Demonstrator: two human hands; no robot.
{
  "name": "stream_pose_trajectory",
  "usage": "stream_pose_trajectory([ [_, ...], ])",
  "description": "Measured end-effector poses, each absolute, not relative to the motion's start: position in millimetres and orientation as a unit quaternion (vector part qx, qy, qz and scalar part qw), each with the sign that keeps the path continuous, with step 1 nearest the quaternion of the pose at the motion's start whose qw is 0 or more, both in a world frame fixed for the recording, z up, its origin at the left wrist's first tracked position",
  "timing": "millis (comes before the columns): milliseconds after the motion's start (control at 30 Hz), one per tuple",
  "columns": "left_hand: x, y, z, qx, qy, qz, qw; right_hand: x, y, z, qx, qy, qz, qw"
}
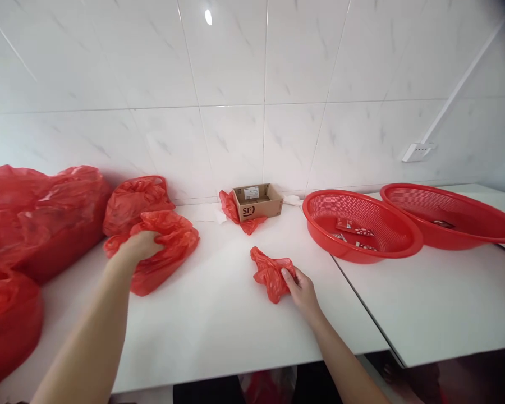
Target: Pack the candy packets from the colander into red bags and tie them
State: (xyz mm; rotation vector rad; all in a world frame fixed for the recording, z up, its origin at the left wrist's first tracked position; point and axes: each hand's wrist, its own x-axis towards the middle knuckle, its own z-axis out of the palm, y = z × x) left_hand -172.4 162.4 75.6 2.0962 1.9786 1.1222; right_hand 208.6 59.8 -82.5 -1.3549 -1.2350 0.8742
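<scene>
At the left, my left hand [145, 245] rests on a crumpled red plastic bag [168, 255], its fingers curled into the bag's upper folds. Whether anything besides the plastic is in those fingers is hidden. Nearer the middle of the table, my right hand [303, 289] pinches a smaller crumpled red plastic bag [273, 276] between thumb and fingers. This small bag hangs just above or touches the white tabletop; I cannot tell which.
Larger red bags [63, 224] crowd the left side. A small open cardboard box [258, 209] stands by the tiled wall on red plastic. Two red baskets [340, 244] sit at right, the nearer holding small printed packets [353, 227]. A seam divides the white tables [219, 331].
</scene>
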Motion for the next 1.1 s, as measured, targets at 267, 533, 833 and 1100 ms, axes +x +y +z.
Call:
stream_pose_trajectory([
  [267, -5, 67, 20, 0.780, 0.500, 0.348, 0.144, 197, 46, -48, -0.479, -0.525, 0.447, 0.544],
  [533, 0, 70, -36, 0.685, 0.534, 0.406, 0.283, 225, 27, -23, -0.523, -0.486, 0.352, 0.605],
  [833, -3, 48, -30, 0.690, 0.375, 0.410, 0.463, 213, 30, -10, -0.527, -0.543, 0.391, 0.524],
  [1100, -22, 37, -54, 0.672, 0.372, 0.404, 0.497, 211, 33, -25, -0.464, -0.489, 0.448, 0.588],
])
